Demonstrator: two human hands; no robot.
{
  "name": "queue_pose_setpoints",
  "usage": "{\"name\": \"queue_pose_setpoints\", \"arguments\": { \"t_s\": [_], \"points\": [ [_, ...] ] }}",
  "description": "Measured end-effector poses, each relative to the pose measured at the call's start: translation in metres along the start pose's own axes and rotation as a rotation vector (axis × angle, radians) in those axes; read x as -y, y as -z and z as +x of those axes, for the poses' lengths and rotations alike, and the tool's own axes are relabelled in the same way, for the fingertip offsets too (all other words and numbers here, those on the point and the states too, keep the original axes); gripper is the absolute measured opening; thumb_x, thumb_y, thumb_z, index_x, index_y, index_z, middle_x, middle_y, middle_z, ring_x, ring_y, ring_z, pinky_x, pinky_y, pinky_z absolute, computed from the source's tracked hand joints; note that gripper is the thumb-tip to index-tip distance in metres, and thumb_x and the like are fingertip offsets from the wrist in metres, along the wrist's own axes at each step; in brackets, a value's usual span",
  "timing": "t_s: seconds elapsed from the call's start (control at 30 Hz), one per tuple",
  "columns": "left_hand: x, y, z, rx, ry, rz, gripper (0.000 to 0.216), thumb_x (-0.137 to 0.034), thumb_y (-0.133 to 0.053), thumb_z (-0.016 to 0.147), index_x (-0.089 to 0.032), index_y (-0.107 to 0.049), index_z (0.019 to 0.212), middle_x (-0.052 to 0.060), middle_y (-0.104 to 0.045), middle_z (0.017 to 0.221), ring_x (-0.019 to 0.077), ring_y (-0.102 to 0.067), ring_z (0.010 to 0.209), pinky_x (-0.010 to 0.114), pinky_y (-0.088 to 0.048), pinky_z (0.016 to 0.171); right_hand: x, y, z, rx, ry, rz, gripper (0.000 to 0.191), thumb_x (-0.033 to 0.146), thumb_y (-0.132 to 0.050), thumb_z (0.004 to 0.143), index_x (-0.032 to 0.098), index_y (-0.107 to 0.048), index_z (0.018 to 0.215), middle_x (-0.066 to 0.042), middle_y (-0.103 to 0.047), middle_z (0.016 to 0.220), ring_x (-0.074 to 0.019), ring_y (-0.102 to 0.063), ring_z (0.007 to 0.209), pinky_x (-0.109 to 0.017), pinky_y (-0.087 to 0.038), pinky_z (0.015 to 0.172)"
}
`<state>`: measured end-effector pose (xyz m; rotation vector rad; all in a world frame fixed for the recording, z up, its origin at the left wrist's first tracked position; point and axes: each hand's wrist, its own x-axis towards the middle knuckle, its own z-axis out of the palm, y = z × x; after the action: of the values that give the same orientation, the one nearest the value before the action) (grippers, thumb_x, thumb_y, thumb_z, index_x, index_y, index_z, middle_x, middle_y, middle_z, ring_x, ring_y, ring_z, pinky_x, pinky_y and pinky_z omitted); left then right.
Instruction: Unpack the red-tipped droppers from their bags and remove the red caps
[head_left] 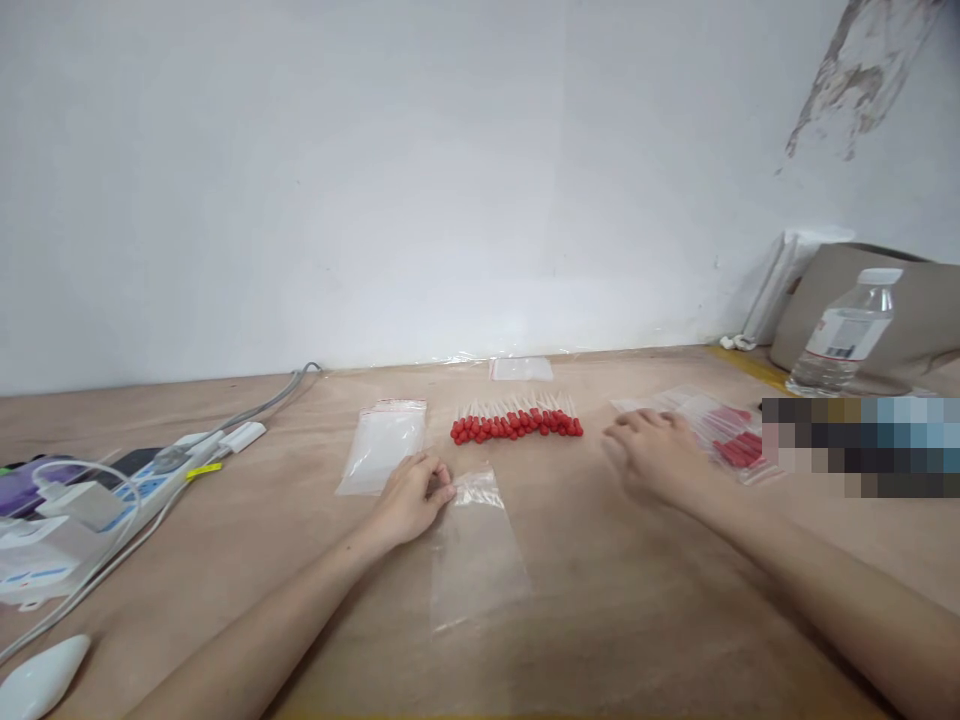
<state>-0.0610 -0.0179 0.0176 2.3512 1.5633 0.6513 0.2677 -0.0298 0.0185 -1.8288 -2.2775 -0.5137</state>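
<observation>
My left hand [415, 497] rests on the table with its fingers curled, thumb and forefinger pinching the upper left corner of a flat clear zip bag [480, 560]. Just behind that hand lies a stack of clear zip bags [386, 440] with a red line along the top. A row of red-tipped sticks [517, 424] with pale, pointed ends lies between my hands, farther back. My right hand [651, 450], slightly blurred, is held low and palm down with fingers extended. It is beside clear bags holding red-tipped pieces [739, 448] and partly covers their left edge.
A power strip [150, 490] with plugs and cables runs along the left, near a white mouse-like object [45, 675]. At the right stand a water bottle [851, 330] and a grey-brown bag [922, 300]. Another small bag [521, 369] lies by the wall.
</observation>
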Motion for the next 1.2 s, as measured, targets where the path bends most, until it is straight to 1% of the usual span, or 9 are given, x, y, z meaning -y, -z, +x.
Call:
{"name": "queue_pose_setpoints", "arguments": {
  "t_s": [0.13,0.2,0.3,0.47,0.7,0.83,0.97,1.07,1.2],
  "points": [
    [0.032,0.012,0.016,-0.242,0.129,-0.168,0.017,-0.035,-0.048,0.075,-0.019,-0.047,0.081,-0.001,-0.054,0.072,0.0134,-0.053,0.061,0.024,-0.042,0.057,-0.038,0.0,0.002,0.219,-0.187,-0.257,0.029,0.004,-0.04,0.074,0.013,-0.062,0.092,-0.015,-0.063,0.094,-0.0294,-0.055,0.092,-0.054,-0.028,0.082],
    [0.057,0.019,0.024,-0.492,0.242,-0.26,0.025,-0.035,-0.05,0.073,-0.019,-0.045,0.091,0.0,-0.054,0.079,0.0109,-0.053,0.055,0.023,-0.042,0.053,-0.043,-0.004,0.002,0.272,-0.216,-0.26,0.029,0.004,-0.038,0.076,0.011,-0.06,0.093,-0.015,-0.064,0.09,-0.028,-0.059,0.086,-0.048,-0.033,0.078],
    [0.092,0.027,0.029,-0.621,0.355,-0.288,0.038,-0.035,-0.051,0.071,-0.018,-0.04,0.103,0.0,-0.053,0.08,0.0097,-0.053,0.049,0.022,-0.041,0.048,-0.041,-0.011,0.005,0.301,-0.194,-0.217,0.028,0.005,-0.036,0.078,0.01,-0.061,0.091,-0.016,-0.065,0.086,-0.0274,-0.061,0.082,-0.04,-0.036,0.07],
    [0.126,0.04,0.029,-0.469,0.334,-0.129,0.03,-0.038,-0.053,0.068,-0.016,-0.054,0.089,0.002,-0.059,0.077,0.0135,-0.055,0.063,0.023,-0.043,0.057,-0.039,-0.01,0.009,0.261,-0.131,-0.234,0.023,0.007,-0.041,0.076,0.01,-0.063,0.083,-0.017,-0.066,0.081,-0.029,-0.062,0.079,-0.038,-0.035,0.069],
    [0.141,0.069,0.055,-0.195,0.041,0.076,0.03,-0.041,-0.049,0.071,-0.016,-0.06,0.083,0.004,-0.062,0.08,0.0183,-0.055,0.073,0.029,-0.043,0.069,-0.018,0.019,0.006,0.246,-0.114,-0.202,0.019,0.013,-0.046,0.07,0.011,-0.063,0.08,-0.016,-0.065,0.08,-0.0291,-0.062,0.076,-0.036,-0.036,0.065],
    [0.128,0.064,0.063,-0.401,-0.062,0.263,0.033,-0.038,-0.05,0.074,-0.017,-0.057,0.099,0.008,-0.058,0.101,0.0235,-0.051,0.095,0.036,-0.039,0.085,0.019,0.053,-0.006,0.238,0.046,-0.051,0.017,0.015,-0.045,0.07,0.014,-0.061,0.078,-0.013,-0.064,0.076,-0.0251,-0.06,0.068,-0.031,-0.036,0.057],
    [0.088,0.043,0.05,-0.568,-0.152,0.274,0.027,-0.033,-0.048,0.08,-0.018,-0.055,0.101,0.007,-0.056,0.1,0.023,-0.049,0.099,0.038,-0.037,0.09,0.053,0.059,-0.018,0.099,0.508,0.206,0.017,0.012,-0.048,0.066,0.017,-0.059,0.078,-0.007,-0.062,0.075,-0.0187,-0.056,0.07,-0.03,-0.038,0.065],
    [0.042,0.028,0.026,-0.418,-0.319,0.139,0.024,-0.031,-0.046,0.083,-0.018,-0.053,0.102,0.007,-0.055,0.102,0.0203,-0.049,0.1,0.036,-0.039,0.09,0.069,0.038,-0.02,-0.013,0.874,0.391,0.02,0.012,-0.045,0.075,0.019,-0.057,0.09,-0.003,-0.062,0.083,-0.0139,-0.054,0.074,-0.031,-0.036,0.079],
    [-0.013,0.012,-0.011,0.077,-0.505,-0.025,0.039,-0.034,-0.046,0.084,-0.02,-0.044,0.121,0.009,-0.044,0.127,0.021,-0.04,0.117,0.037,-0.035,0.098,0.077,0.008,-0.016,-0.119,0.865,0.524,0.024,0.01,-0.039,0.082,0.019,-0.055,0.096,-0.005,-0.061,0.093,-0.0138,-0.052,0.086,-0.032,-0.035,0.084]
  ]
}}
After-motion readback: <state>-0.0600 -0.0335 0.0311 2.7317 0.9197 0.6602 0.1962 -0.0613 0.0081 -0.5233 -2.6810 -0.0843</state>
